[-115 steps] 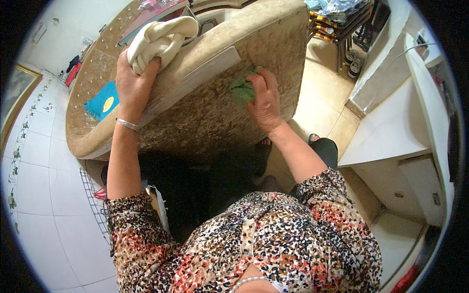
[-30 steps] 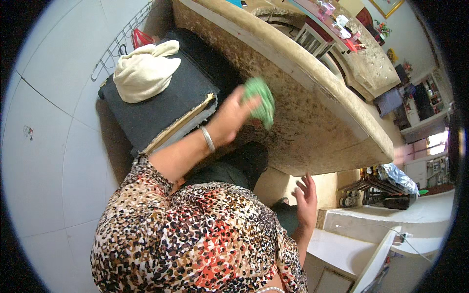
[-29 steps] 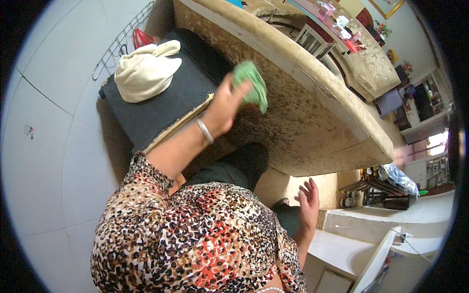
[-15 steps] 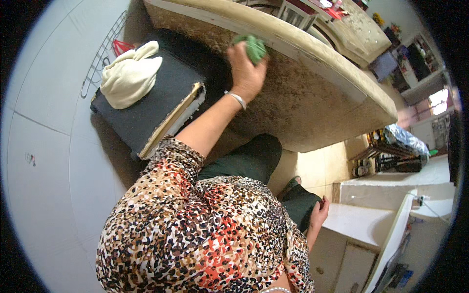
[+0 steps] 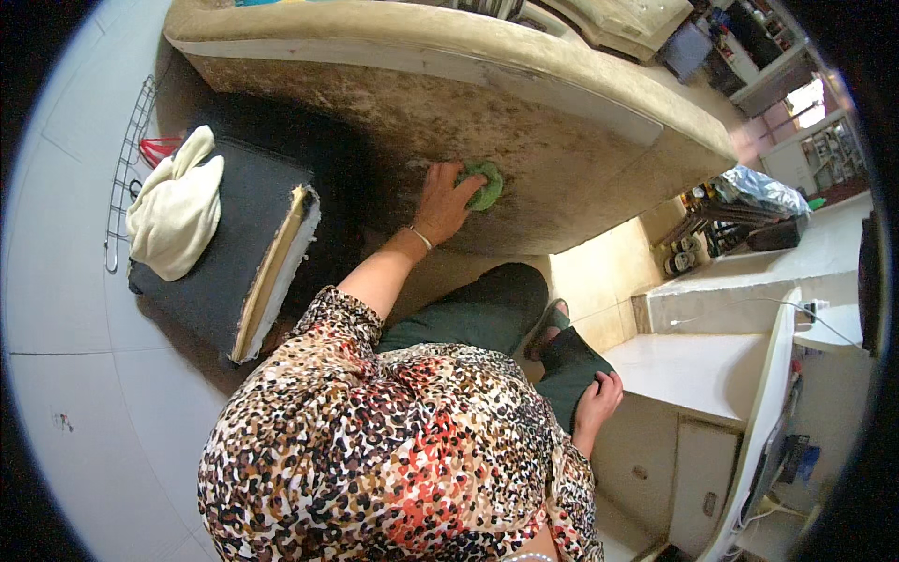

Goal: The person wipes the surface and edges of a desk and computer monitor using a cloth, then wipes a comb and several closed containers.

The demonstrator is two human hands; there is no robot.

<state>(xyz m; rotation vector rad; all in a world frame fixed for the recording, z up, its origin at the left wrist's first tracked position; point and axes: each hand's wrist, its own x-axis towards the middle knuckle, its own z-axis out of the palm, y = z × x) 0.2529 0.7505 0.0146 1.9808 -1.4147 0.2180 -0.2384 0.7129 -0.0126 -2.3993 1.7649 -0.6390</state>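
My left hand (image 5: 444,199), with a silver bangle at the wrist, grips a bunched green cloth (image 5: 484,186) and presses it against a big beige upholstered panel (image 5: 562,173), which looks like the side or back of a sofa. Dark brown blotches spread over its fabric, heaviest towards the left. My right hand (image 5: 597,401) rests on my dark-trousered knee, fingers laid over it and holding nothing.
At the left, a cream cloth (image 5: 176,206) lies on a black box-like piece (image 5: 253,187) with a frayed, torn edge. A wire rack (image 5: 129,173) leans behind it. A white cabinet (image 5: 688,468) stands at my right, and shoes (image 5: 682,255) sit beyond.
My left hand has moved down the panel with the green cloth. The view has shifted, so the panel's top rim shows further left. My right hand stays on the knee.
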